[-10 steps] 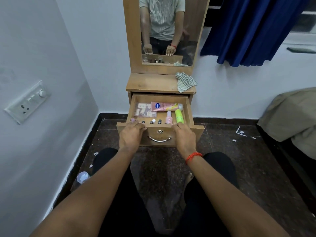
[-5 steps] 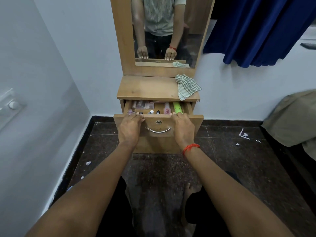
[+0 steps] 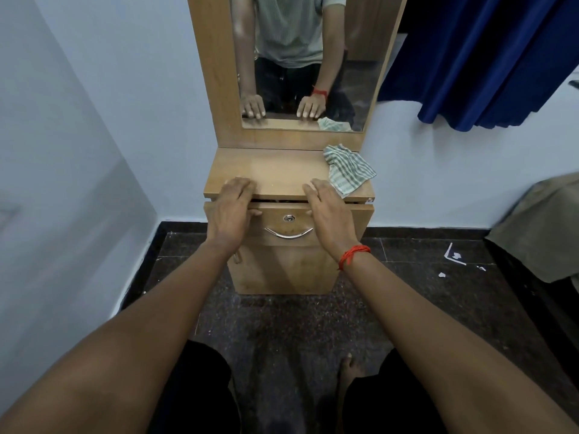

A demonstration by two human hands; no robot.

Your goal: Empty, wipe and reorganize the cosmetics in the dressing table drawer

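Observation:
The wooden dressing table drawer [image 3: 287,221] with its curved metal handle [image 3: 289,235] is pushed almost fully in; only a thin dark gap shows under the tabletop [image 3: 272,170]. The cosmetics inside are hidden. My left hand [image 3: 233,208] lies flat against the left part of the drawer front, its fingers reaching over the tabletop edge. My right hand [image 3: 329,211], with a red thread at the wrist, rests the same way on the right part. Neither hand holds anything. A striped green-and-white cloth [image 3: 347,172] lies crumpled on the tabletop's right rear corner.
A mirror [image 3: 300,57] rises behind the tabletop. White walls close in on the left and behind. A blue curtain [image 3: 485,57] hangs at the upper right, a beige-covered bed [image 3: 545,227] sits at the right, and paper scraps [image 3: 454,255] lie on the dark floor.
The drawer went from wide open, cosmetics showing, to nearly shut as both hands moved forward with its front. My fingers now lie over the tabletop edge.

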